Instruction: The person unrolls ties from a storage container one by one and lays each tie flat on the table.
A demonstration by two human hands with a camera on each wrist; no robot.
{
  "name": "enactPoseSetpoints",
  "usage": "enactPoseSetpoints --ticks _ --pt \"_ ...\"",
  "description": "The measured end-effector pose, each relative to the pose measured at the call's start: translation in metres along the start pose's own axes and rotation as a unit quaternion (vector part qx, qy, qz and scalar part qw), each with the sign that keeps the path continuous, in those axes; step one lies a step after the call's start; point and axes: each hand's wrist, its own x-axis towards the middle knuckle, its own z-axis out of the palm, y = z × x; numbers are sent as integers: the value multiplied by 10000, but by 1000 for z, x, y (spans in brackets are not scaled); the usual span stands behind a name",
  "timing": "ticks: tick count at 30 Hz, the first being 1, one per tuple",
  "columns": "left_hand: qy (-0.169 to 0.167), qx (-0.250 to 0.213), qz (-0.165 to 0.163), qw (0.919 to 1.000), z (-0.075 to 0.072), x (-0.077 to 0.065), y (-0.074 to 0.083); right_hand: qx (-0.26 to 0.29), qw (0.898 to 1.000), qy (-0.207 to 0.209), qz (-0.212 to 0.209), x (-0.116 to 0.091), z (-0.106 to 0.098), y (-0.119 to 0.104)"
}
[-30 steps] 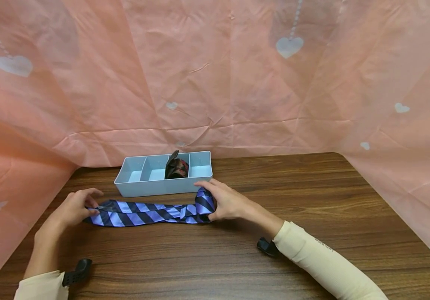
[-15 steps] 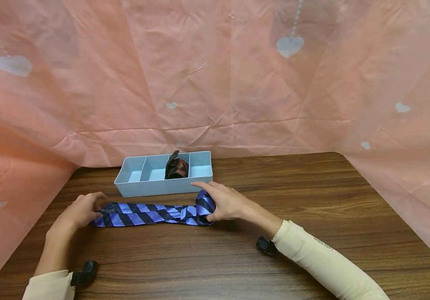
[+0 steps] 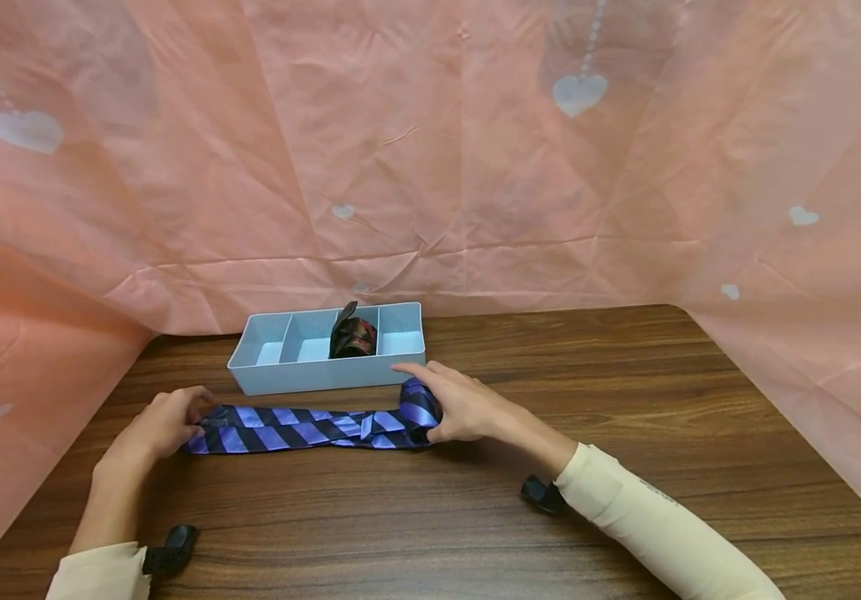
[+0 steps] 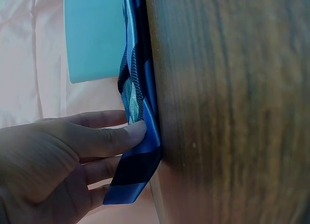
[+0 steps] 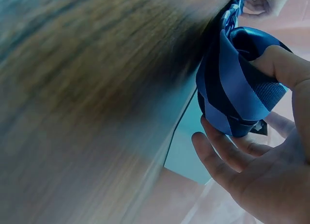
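A blue-and-black striped necktie stretches across the table, flat on the left and curled into a thick loop at its right end. At the left end, my left hand pinches the fabric; in the left wrist view the thumb lies over the tie with fingers behind it. My right hand holds the curled end. Up close in the right wrist view, the thumb reaches into the loop and the fingers of the right hand curve around its outside.
Just behind the tie stands a light blue box divided into compartments. A dark, rolled item with red marks, like a rolled tie, sits in its third compartment from the left. Pink curtain surrounds the wooden table.
My left hand has shifted a little right along the tie's left end. My right hand dipped left, then moved slightly right with the curled end, which has turned a little.
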Motion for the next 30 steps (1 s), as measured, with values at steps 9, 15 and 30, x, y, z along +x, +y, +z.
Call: enactPoseSetpoints --ticks 9,15,30 --pt "-38 69 -48 10000 -1 0 2 4 9996 240 -176 -7 -5 6" --pt "-63 65 -78 9999 -1 -1 2 57 9994 305 -170 -12 -8 10" --pt "-77 118 -34 9999 -1 -2 5 100 9991 397 -145 -26 -16 20"
